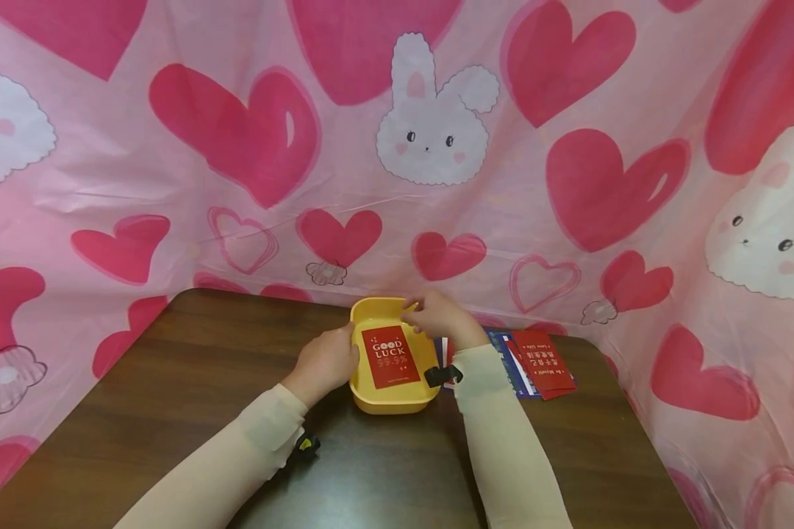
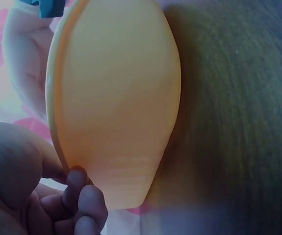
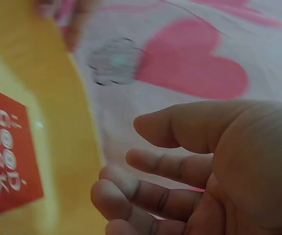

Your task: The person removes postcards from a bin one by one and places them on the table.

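Note:
A yellow plastic tray (image 1: 397, 406) with rounded corners stands on the table. Flat inside it lies a red card (image 1: 392, 360) printed "GOOD LUCK". My left hand (image 1: 327, 361) grips the tray's left rim; in the left wrist view, its curled fingers (image 2: 92, 201) press the outside of the yellow wall (image 2: 116, 93). My right hand (image 1: 440, 317) hovers by the far right corner of the tray. The right wrist view shows that hand (image 3: 190, 166) with thumb and fingers apart, nothing between them. Its fingertips overlap the tray's edge; whether they touch it I cannot tell.
Right of the tray, partly behind my right forearm, lies a spread of red cards (image 1: 544, 364) and blue-and-white cards (image 1: 512, 364). A pink cloth (image 1: 344, 184) with hearts and rabbits hangs around the dark wooden table (image 1: 192, 382).

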{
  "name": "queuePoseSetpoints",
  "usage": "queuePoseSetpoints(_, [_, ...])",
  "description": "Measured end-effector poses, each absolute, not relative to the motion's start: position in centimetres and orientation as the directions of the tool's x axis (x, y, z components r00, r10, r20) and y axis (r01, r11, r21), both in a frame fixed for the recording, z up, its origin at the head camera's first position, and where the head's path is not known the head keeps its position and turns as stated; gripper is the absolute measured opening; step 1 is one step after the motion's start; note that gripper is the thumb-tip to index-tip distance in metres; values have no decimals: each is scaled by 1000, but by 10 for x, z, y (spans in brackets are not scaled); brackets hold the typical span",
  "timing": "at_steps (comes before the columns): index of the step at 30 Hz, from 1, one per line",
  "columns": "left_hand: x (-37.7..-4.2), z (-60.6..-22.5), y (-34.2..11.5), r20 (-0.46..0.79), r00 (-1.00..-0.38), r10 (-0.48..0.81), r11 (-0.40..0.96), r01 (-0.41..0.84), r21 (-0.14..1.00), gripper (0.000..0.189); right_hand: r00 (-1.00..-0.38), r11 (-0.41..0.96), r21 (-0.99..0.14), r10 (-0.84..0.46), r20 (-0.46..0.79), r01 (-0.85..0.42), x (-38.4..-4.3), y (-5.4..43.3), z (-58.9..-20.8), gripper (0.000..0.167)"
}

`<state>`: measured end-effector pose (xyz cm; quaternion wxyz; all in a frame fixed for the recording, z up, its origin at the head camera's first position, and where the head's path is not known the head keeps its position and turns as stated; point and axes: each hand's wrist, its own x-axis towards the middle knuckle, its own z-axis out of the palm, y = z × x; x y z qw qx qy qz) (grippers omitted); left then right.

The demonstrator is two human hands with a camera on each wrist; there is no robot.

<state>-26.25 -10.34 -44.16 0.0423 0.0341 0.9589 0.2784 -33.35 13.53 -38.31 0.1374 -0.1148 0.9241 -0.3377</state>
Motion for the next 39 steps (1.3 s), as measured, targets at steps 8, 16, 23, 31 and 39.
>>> queuePoseSetpoints(8, [-263, -443, -107, -61, -995, 76, 825, 29, 565, 56, -946, 823, -560, -250, -206, -95, -339, 107, -387, 37])
queuePoseSetpoints(16, [-263, -445, -109, -63, -995, 76, 824, 27, 567, 59, -925, 887, -445, -264, -275, -121, -338, 101, -399, 30])
queuePoseSetpoints(23, [-265, -444, -109, -69, -994, 86, 821, 32, 570, 63, -915, 911, -395, -253, -314, -117, -337, 93, -401, 25])
queuePoseSetpoints(31, [-265, -445, -109, -54, -995, 90, 822, 44, 568, 58, -937, 950, -281, -219, -274, -140, -339, 77, -411, 47])
queuePoseSetpoints(39, [-265, -445, -109, -61, -994, 86, 812, 34, 583, 56, -936, 962, -177, -248, -252, -207, -341, 68, -420, 59])
